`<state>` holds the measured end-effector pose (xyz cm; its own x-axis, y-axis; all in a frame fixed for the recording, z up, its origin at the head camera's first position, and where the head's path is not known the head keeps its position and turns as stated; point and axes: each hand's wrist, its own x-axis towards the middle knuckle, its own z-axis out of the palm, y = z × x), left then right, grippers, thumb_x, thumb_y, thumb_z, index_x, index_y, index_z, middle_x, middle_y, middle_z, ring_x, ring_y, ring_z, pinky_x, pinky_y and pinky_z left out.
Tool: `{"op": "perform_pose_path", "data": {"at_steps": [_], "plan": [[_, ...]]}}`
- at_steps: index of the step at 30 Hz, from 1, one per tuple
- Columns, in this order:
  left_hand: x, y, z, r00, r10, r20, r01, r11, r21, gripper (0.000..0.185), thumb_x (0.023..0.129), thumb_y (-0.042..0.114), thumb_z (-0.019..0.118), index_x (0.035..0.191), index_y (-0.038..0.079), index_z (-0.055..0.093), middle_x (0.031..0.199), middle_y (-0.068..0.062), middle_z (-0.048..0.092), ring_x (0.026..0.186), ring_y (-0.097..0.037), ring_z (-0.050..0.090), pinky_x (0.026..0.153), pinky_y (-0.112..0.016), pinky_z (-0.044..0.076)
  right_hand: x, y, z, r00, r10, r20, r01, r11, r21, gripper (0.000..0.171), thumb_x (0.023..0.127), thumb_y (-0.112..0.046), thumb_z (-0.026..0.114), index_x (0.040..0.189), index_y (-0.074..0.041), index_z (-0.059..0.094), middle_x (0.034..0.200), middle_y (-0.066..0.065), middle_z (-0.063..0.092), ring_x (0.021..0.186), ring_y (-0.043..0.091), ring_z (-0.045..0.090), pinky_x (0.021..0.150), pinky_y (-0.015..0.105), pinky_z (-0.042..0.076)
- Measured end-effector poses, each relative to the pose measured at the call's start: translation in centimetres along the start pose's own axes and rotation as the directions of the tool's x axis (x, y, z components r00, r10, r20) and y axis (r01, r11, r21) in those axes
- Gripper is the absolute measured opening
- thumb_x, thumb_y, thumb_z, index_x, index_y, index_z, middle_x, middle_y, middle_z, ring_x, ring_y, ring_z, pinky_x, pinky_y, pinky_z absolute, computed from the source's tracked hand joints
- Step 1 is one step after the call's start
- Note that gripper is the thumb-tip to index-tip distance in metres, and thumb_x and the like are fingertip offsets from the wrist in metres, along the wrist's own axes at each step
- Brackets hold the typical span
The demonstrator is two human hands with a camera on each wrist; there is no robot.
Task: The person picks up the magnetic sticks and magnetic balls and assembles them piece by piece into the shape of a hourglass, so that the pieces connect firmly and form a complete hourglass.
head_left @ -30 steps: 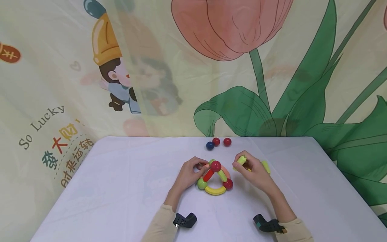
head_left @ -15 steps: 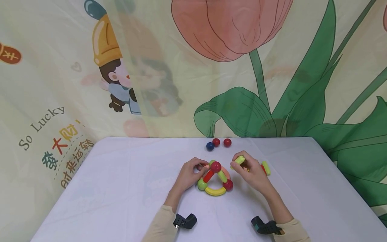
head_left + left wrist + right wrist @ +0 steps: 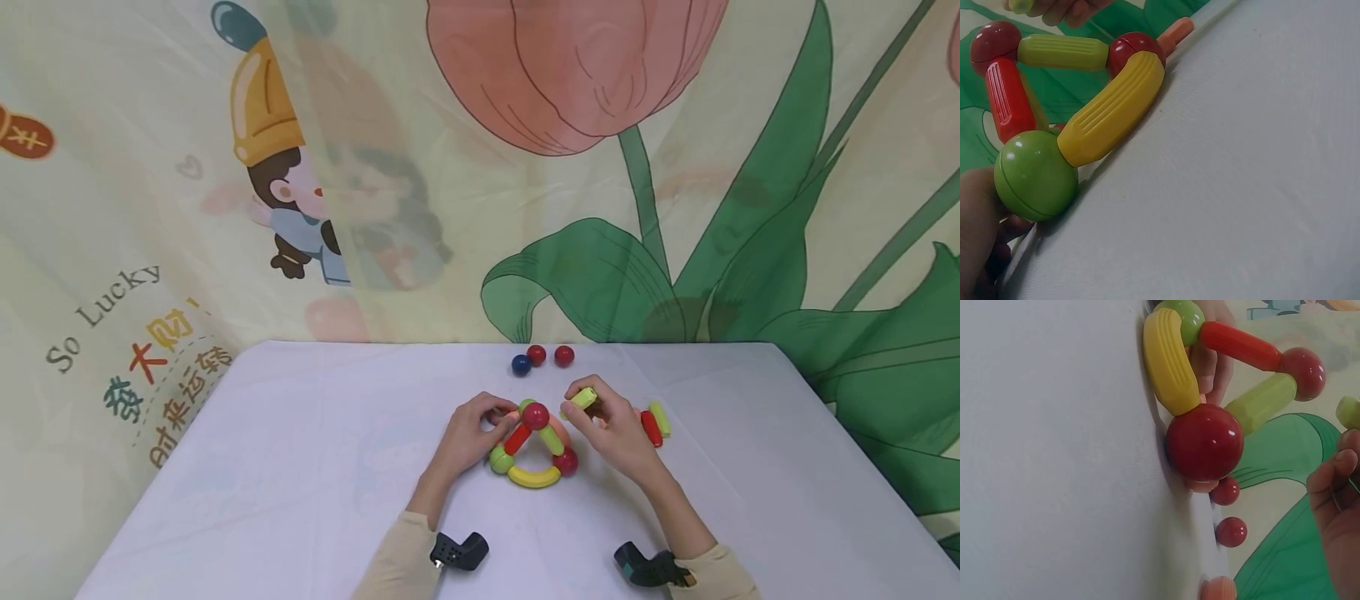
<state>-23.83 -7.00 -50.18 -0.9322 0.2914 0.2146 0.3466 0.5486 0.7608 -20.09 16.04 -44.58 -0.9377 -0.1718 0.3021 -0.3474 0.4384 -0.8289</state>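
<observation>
A pyramid-like frame of magnetic balls and rods stands mid-table. Its peak is a red ball (image 3: 536, 415); a green ball (image 3: 1036, 175), a second red ball (image 3: 1204, 442) and a yellow curved rod (image 3: 534, 477) form its near base. My left hand (image 3: 471, 432) holds the frame's left side at a salmon-coloured rod, its fingertips partly hidden behind. To the right of the peak, and apart from it, my right hand (image 3: 613, 429) pinches a yellow-green rod (image 3: 582, 399) between thumb and fingers.
At the table's far edge lie a blue ball (image 3: 521, 364) and two red balls (image 3: 564, 356). Right of my right hand are a red rod (image 3: 651, 427) and a yellow-green rod (image 3: 660, 418). A salmon piece (image 3: 1219, 589) shows low in the right wrist view.
My right hand has moved left with the yellow-green rod, closer to the frame's peak, uncovering the red rod behind it. The left hand and the frame stay put.
</observation>
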Motion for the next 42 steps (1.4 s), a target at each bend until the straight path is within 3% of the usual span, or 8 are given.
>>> {"op": "perform_pose_path", "data": {"at_steps": [19,30,36,42], "plan": [[0.0,0.0,0.1,1.000,-0.007,-0.005,0.007,1.000,0.000,0.030,0.087,0.044,0.063,0.108,0.023,0.068,0.094,0.009,0.063,0.083,-0.007,0.054,0.075,-0.020,0.048,0.3,-0.6,0.8,0.999,-0.047,0.022,0.046,0.998,0.039,0.026,0.088,-0.021,0.066,0.110,-0.017,0.053,0.097,0.000,0.060,0.082,0.015,0.057,0.072,0.025,0.051],[0.0,0.1,0.1,1.000,-0.001,-0.006,0.001,1.000,-0.001,0.028,0.087,0.042,0.064,0.107,0.022,0.068,0.094,0.009,0.064,0.083,-0.007,0.054,0.074,-0.021,0.048,0.4,-0.6,1.1,0.999,-0.001,0.042,0.000,1.000,0.027,0.028,0.088,-0.026,0.066,0.112,-0.019,0.053,0.096,0.000,0.061,0.077,0.018,0.057,0.067,0.026,0.052],[0.0,0.0,0.0,1.000,0.005,-0.005,-0.005,1.000,-0.014,0.021,0.087,0.036,0.066,0.103,0.022,0.067,0.092,0.009,0.063,0.083,-0.008,0.055,0.075,-0.021,0.048,0.4,-0.3,1.1,0.999,0.005,0.042,-0.007,0.999,0.037,0.038,0.089,-0.027,0.065,0.123,-0.022,0.049,0.094,0.001,0.061,0.079,0.018,0.057,0.068,0.023,0.051],[-0.1,0.1,0.0,0.996,0.082,0.023,-0.083,0.996,0.042,0.033,0.091,0.033,0.061,0.123,0.026,0.058,0.113,0.007,0.063,0.095,-0.008,0.057,0.086,-0.031,0.045,0.4,-1.1,0.4,0.999,0.022,0.047,-0.025,0.998,0.052,0.043,0.092,-0.019,0.061,0.131,-0.017,0.042,0.091,0.007,0.059,0.075,0.025,0.055,0.065,0.021,0.049]]}}
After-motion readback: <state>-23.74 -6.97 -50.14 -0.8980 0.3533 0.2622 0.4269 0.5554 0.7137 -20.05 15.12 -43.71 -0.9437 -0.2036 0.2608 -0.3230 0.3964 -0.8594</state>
